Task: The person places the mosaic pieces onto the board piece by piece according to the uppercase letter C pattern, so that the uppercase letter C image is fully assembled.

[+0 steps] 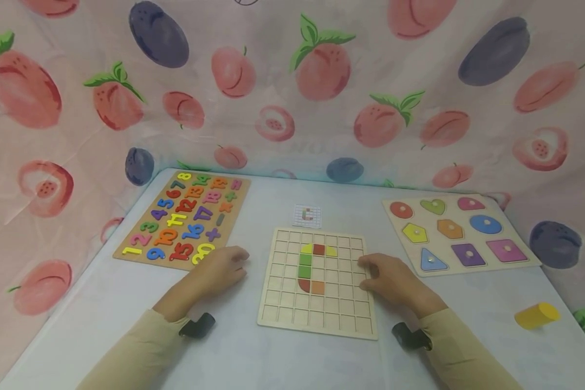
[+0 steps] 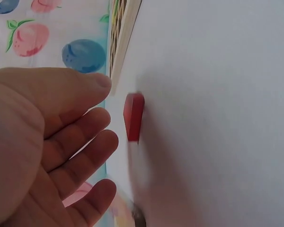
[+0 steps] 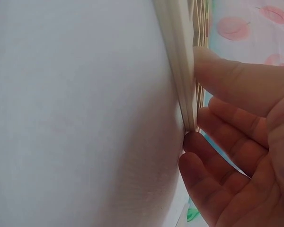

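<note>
A wooden grid board lies at the table's middle, with yellow, red, green and orange pieces set in its cells. My left hand rests on the table just left of the board, fingers relaxed. In the left wrist view a small red piece lies on the table close to my left hand, and the fingers do not grip it. My right hand touches the board's right edge. In the right wrist view its thumb lies on the grid face and its fingertips meet the board's edge.
A small pattern card lies behind the grid board. A number puzzle board sits at the back left and a shape puzzle board at the back right. A yellow cylinder lies near the right edge. Fruit-print cloth surrounds the table.
</note>
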Demonstrator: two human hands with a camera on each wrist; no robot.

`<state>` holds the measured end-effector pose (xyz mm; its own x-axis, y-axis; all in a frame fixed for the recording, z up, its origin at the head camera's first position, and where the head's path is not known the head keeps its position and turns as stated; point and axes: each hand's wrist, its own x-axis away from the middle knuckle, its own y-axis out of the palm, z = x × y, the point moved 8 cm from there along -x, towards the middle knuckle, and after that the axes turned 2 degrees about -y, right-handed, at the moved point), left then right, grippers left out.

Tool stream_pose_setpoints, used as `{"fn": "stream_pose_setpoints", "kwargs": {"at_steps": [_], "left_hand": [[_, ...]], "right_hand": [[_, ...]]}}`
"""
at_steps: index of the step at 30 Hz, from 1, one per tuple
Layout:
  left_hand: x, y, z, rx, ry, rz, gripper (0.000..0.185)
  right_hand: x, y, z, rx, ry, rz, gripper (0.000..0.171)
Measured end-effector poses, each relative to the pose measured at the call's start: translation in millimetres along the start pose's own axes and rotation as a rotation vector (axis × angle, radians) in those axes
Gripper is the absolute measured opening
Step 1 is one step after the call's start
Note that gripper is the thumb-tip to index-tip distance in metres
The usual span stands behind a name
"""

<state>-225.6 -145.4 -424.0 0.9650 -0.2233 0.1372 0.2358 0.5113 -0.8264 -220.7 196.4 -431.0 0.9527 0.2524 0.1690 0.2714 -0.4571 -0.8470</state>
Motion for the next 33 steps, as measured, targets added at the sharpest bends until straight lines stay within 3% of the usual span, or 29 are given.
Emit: {"fn": "stream_pose_setpoints", "kwargs": {"at_steps": [13, 33], "left_hand": [[5.6, -3.1, -16.3, 0.027, -0.056, -0.062, 0.044], [6.3, 4.7, -12.4, 0.018, -0.039, -0.062, 0.031]], "right_hand": [[-0.1, -1.5, -0.8, -0.002, -0.015, -0.005, 0.054], [-1.0, -1.4, -0.5, 0.005, -0.055, -0.001, 0.054]]}}
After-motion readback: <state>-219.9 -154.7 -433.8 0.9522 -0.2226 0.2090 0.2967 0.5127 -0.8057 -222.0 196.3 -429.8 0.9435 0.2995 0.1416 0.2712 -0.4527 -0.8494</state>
